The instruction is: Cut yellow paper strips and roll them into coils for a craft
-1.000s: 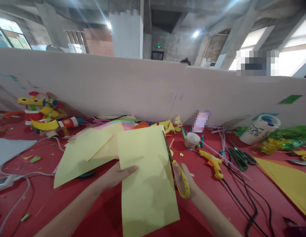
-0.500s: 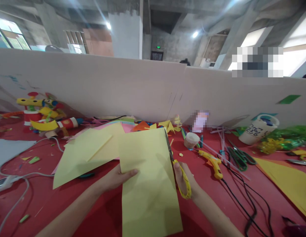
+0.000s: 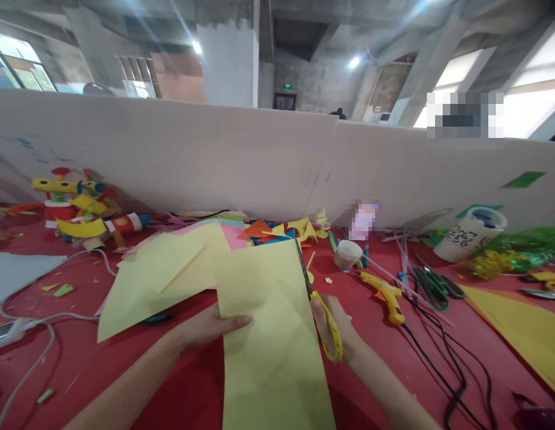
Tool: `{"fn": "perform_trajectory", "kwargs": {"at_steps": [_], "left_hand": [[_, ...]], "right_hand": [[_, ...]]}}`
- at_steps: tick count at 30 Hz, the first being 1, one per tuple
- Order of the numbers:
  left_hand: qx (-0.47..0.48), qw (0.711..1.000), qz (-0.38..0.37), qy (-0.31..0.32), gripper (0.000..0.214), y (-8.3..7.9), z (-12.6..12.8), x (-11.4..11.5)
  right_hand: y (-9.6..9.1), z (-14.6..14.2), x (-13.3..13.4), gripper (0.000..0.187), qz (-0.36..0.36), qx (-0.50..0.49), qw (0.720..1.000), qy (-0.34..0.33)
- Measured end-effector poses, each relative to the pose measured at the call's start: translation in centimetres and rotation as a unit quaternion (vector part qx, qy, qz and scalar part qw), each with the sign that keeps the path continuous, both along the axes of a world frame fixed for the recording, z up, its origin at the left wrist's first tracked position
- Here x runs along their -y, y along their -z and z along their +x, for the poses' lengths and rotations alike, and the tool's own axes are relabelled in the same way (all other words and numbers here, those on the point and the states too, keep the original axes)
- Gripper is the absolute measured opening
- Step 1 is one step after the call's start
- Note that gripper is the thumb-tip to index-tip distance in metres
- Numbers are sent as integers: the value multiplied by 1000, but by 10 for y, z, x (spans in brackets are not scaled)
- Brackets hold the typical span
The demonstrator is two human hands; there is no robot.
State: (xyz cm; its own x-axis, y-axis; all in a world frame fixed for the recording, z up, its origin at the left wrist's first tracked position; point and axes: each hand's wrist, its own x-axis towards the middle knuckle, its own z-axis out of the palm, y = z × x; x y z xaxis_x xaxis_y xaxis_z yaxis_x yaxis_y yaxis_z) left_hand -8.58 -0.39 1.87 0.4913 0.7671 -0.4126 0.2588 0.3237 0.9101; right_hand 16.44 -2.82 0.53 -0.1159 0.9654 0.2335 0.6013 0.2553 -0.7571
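My left hand [image 3: 210,327] pinches the left edge of a pale yellow sheet of paper [image 3: 271,334], thumb on top, holding it above the red table [image 3: 376,346]. My right hand [image 3: 335,331] grips yellow-handled scissors [image 3: 320,310]. Their dark blades run up along the sheet's right edge towards its far corner. Another pale yellow sheet [image 3: 161,278] lies flat just left of the held one.
A yellow glue gun [image 3: 387,295] with a black cord lies right of my hand, green scissors [image 3: 434,286] beyond it. A tape roll [image 3: 348,254], paper scraps, a white cup [image 3: 468,236], a paper-tube toy [image 3: 76,206] and a white cable [image 3: 31,334] crowd the table. A white partition [image 3: 241,155] stands behind.
The held sheet has slid towards me and sunk a little, uncovering orange and blue scraps behind it. The scissors stay along its right edge.
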Motion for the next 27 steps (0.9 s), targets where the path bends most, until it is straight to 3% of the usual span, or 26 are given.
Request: {"fn": "perform_trajectory", "kwargs": {"at_steps": [6,12,17,20,22,25,27], "left_hand": [[19,999,-23,22,42,3,-4,0],[21,998,-55,23,39,8,-27,-11],[-32,999,-24,24,38,2,-43,-18],[-86,996,-20,0,43,-11,-54,-23],[-100,994,26,-31,50,-23,-66,-28],[-176,975,103,-88,49,-39,-86,-39],[-232,959,139,-83,46,-48,-98,-50]], "right_hand": [[2,-6,2,46,0,-30,1000,6],[9,-11,3,47,-23,-68,997,-16],[9,-14,3,50,-70,-71,995,-28],[0,-9,1,52,-86,21,994,-60],[-6,0,-1,51,-84,117,987,-69],[-14,24,-5,48,-78,244,965,-58],[-17,45,-7,43,-90,301,949,-26]]}}
